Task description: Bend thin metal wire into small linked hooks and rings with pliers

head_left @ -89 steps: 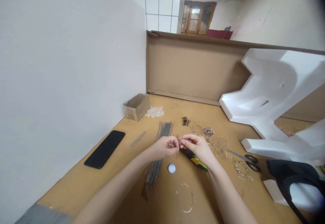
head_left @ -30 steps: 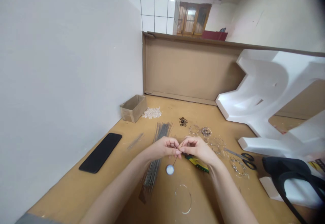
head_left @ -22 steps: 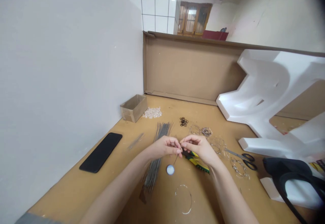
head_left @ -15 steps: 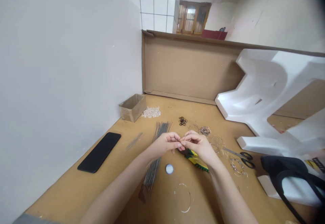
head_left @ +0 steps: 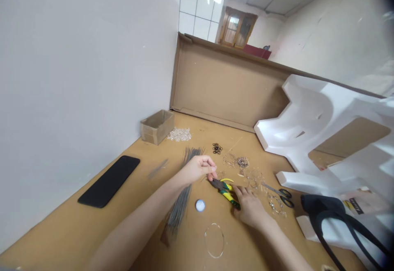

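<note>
My left hand [head_left: 200, 169] is closed in a pinch just above the jaws of the pliers. Whatever sits between its fingertips is too small to make out. My right hand [head_left: 250, 206] has its fingers around the yellow-and-green handles of the pliers [head_left: 227, 190], whose dark jaws point left. Under my left forearm and hand lies a bundle of thin grey wires [head_left: 181, 205], partly covered. A small round blue-and-white container [head_left: 200, 205] stands between the wires and the pliers. Nearer to me lies a thin wire ring [head_left: 223, 240].
Scissors [head_left: 280, 195], wire rings [head_left: 277, 205], a coiled wire pile [head_left: 243, 163] and black rings [head_left: 217, 148] lie right. Clear beads [head_left: 180, 134] lie beside a cardboard box [head_left: 157, 127]. A black phone-like slab [head_left: 109, 181] lies left. White foam [head_left: 277, 135] stands right.
My hands have come apart. The right one moved down and right from the left fingertips onto the pliers' handles, while the left stays pinched. The whole view has tilted slightly.
</note>
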The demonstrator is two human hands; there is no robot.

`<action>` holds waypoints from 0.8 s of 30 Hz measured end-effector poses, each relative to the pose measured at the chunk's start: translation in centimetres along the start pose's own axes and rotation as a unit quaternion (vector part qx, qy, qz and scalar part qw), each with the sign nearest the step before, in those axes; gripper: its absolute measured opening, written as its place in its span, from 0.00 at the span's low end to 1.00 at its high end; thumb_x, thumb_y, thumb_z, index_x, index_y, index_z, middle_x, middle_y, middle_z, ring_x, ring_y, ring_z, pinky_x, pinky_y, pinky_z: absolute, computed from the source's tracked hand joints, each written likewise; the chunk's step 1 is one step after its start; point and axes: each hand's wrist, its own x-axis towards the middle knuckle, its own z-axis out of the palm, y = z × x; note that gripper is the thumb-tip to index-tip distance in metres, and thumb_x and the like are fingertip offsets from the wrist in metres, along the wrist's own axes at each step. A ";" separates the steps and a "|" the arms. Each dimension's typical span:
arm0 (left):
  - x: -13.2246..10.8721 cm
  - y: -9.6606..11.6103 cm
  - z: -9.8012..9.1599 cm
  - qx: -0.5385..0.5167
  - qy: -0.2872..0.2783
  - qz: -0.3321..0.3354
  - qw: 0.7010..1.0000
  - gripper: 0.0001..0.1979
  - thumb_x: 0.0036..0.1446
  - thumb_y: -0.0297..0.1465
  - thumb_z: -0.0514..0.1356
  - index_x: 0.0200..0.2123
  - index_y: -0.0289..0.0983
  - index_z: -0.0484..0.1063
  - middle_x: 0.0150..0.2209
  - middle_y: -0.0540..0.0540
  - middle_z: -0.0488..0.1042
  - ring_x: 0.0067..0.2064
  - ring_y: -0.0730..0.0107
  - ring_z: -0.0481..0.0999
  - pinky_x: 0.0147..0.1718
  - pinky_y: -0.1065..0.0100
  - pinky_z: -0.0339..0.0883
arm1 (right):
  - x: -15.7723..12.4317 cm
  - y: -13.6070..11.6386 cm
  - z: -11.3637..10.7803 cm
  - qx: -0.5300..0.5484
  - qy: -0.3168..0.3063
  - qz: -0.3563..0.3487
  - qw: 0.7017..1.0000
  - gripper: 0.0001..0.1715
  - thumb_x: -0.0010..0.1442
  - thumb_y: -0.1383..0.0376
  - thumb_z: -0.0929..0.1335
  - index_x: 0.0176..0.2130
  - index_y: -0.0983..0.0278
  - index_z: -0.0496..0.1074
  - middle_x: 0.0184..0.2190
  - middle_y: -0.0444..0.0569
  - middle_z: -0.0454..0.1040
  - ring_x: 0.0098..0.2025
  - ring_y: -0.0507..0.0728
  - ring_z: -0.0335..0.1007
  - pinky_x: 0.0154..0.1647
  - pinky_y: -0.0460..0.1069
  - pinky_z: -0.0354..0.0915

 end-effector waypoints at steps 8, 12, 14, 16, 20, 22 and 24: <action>-1.1 1.4 -0.4 -0.035 -0.030 -0.013 0.999 0.13 0.46 0.35 0.63 0.27 0.32 0.64 0.25 0.45 0.76 0.22 0.76 0.73 0.22 0.75 0.62 | 1.0 -1.4 0.4 0.017 0.029 0.044 0.998 0.30 0.45 0.69 0.64 0.50 0.69 0.63 0.43 0.62 0.68 0.44 0.66 0.63 0.43 0.55 0.56; -1.9 2.8 -0.4 -0.043 -0.038 -0.012 0.998 0.11 0.47 0.34 0.63 0.27 0.33 0.65 0.25 0.45 0.76 0.21 0.77 0.73 0.21 0.75 0.62 | 0.6 -1.3 -1.6 0.096 0.000 0.046 0.994 0.19 0.51 0.67 0.59 0.43 0.67 0.66 0.32 0.53 0.73 0.34 0.59 0.69 0.35 0.50 0.60; -2.2 3.4 -0.3 -0.043 -0.034 -0.012 0.998 0.11 0.47 0.34 0.63 0.26 0.32 0.65 0.24 0.46 0.76 0.21 0.77 0.72 0.21 0.76 0.62 | -0.1 -1.3 -2.9 0.165 -0.030 0.024 0.985 0.17 0.53 0.67 0.56 0.39 0.66 0.68 0.31 0.51 0.73 0.32 0.56 0.70 0.31 0.47 0.62; -2.3 3.8 -0.2 -0.044 -0.027 -0.010 0.999 0.11 0.47 0.33 0.63 0.26 0.32 0.65 0.24 0.46 0.76 0.21 0.78 0.72 0.20 0.77 0.61 | -1.1 -1.5 -4.2 0.347 -0.086 -0.010 0.934 0.19 0.53 0.67 0.55 0.42 0.67 0.67 0.34 0.51 0.73 0.33 0.55 0.71 0.27 0.46 0.62; -2.3 3.7 0.1 -0.037 -0.009 -0.014 0.999 0.11 0.47 0.34 0.63 0.26 0.32 0.65 0.24 0.46 0.76 0.21 0.77 0.72 0.19 0.77 0.61 | -2.7 -2.5 -5.9 0.602 -0.183 -0.021 0.777 0.24 0.49 0.66 0.60 0.47 0.67 0.65 0.39 0.55 0.73 0.34 0.57 0.71 0.22 0.45 0.62; -2.3 3.6 0.2 -0.036 -0.009 -0.014 0.999 0.11 0.47 0.34 0.62 0.26 0.32 0.64 0.24 0.46 0.76 0.21 0.77 0.73 0.19 0.77 0.61 | -3.3 -2.9 -6.3 0.630 -0.192 -0.028 0.752 0.24 0.47 0.66 0.61 0.45 0.67 0.67 0.40 0.56 0.72 0.37 0.58 0.70 0.26 0.48 0.65; -2.3 3.4 0.3 -0.035 -0.010 -0.013 0.999 0.11 0.47 0.33 0.62 0.27 0.33 0.64 0.24 0.46 0.76 0.21 0.76 0.73 0.19 0.76 0.62 | -3.7 -3.2 -6.6 0.631 -0.185 -0.033 0.753 0.22 0.45 0.67 0.62 0.42 0.67 0.70 0.42 0.56 0.71 0.41 0.60 0.69 0.33 0.51 0.67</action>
